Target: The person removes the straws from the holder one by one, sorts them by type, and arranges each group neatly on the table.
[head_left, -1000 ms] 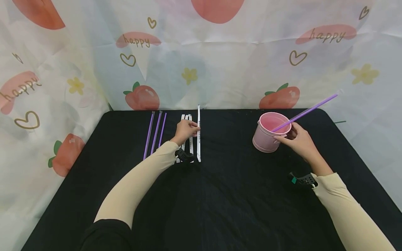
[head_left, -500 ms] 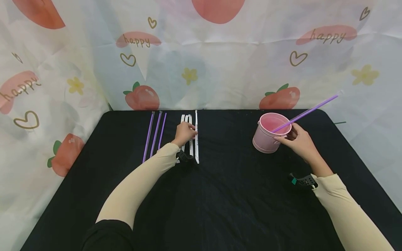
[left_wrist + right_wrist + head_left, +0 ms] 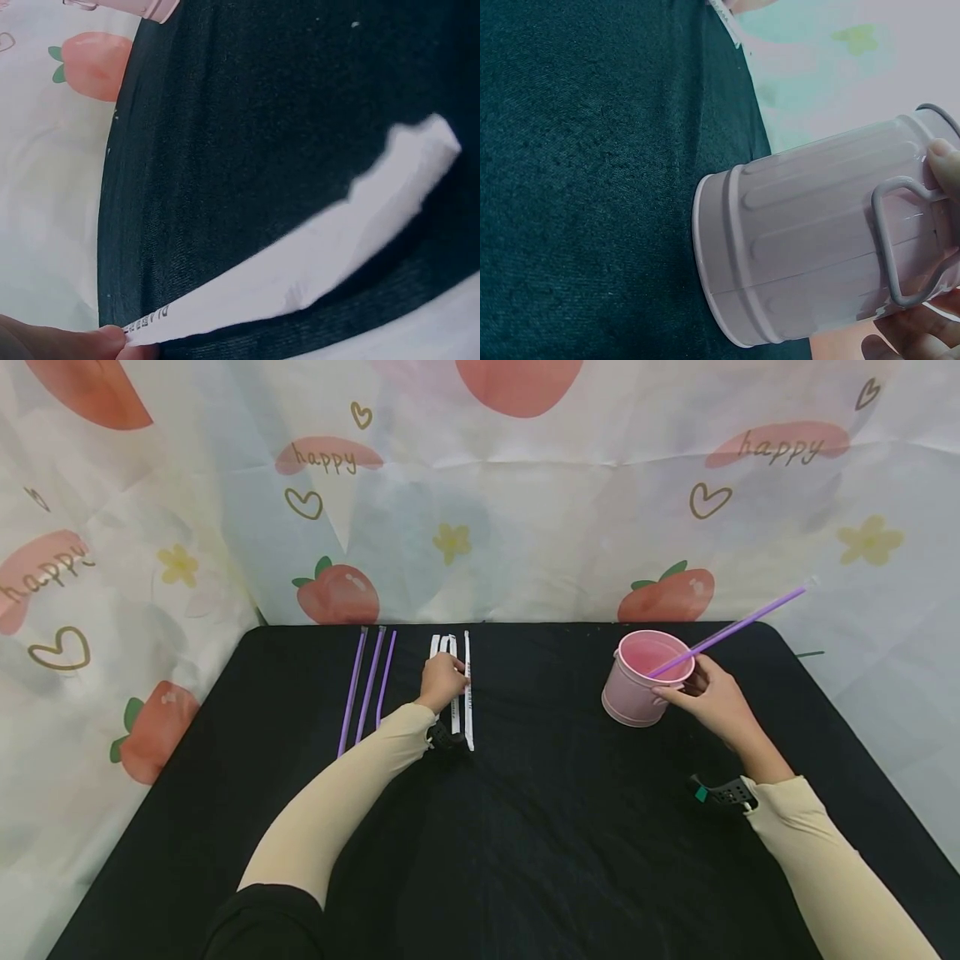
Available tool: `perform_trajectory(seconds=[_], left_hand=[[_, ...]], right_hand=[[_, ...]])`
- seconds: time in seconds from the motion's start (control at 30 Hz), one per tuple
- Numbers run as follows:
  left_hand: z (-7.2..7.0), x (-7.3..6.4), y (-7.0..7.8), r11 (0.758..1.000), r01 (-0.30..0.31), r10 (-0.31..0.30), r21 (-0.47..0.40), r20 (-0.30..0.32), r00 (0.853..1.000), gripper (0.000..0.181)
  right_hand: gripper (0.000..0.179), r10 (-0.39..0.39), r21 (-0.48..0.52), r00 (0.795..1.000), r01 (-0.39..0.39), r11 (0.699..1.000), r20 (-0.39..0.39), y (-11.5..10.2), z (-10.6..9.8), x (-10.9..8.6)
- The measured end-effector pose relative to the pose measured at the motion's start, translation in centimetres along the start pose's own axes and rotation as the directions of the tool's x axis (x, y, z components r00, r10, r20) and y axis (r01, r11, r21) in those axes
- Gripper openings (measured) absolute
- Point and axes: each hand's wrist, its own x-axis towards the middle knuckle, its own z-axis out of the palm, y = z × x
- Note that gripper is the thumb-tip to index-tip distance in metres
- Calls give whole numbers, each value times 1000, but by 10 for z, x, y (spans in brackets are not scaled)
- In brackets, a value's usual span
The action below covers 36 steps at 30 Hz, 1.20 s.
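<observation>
My left hand point(image 3: 442, 683) pinches a white paper-wrapped straw point(image 3: 468, 718) between thumb and fingertips, near its middle. In the left wrist view, this wrapped straw point(image 3: 285, 277) runs from the fingertips toward the right, printed letters showing by the thumb. Just left of it lie several similar white wrapped straws point(image 3: 455, 720), partly hidden by the hand. My right hand point(image 3: 720, 702) grips a pink bucket point(image 3: 633, 697) at its right side, by the rim and handle. One purple straw point(image 3: 750, 619) leans in the bucket, sticking out to the upper right.
Three purple straws point(image 3: 367, 689) lie side by side on the black tablecloth point(image 3: 555, 827), left of the white ones. A printed curtain point(image 3: 540, 543) hangs behind the table and along its left side.
My left hand has shifted the white wrapped straw slightly left and lower, closer to the other white ones. The right hand and bucket have stayed in place.
</observation>
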Motion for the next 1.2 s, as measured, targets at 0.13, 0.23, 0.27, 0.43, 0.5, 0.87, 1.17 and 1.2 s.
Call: perform_trajectory(seconds=[0.13,0.23,0.27,0.43,0.5,0.87,1.17,1.2], left_hand=[[-1,0,1,999,-6,6,34,-8,1000,20],[-2,-1,2,999,-9,9,49,-5,1000,22],[-2,-1,3,999,-12,12,50,-4,1000,23],[-3,-2,3,997,-24,26,68,-21,999,21],[-4,-2,3,997,-23,26,76,-34,999,19],[-12,-4,7,999,12,-11,44,-10,1000,24],[-16,-2,13,999,-34,34,16,-6,999,28],[-16,-2,14,999,-49,49,7,-5,999,29]], right_hand=[[65,4,-10,1000,-4,1000,4,0,0,0],[65,3,-9,1000,-3,1000,3,0,0,1],[65,3,-8,1000,-3,1000,3,0,0,1],[65,7,-6,1000,-7,1000,9,-1,0,0],[65,7,-5,1000,-7,1000,9,-1,0,0],[65,9,-6,1000,-9,1000,3,-3,-1,1],[63,0,7,1000,0,1000,-1,-2,0,1],[63,1,6,1000,-1,1000,-1,-2,0,1]])
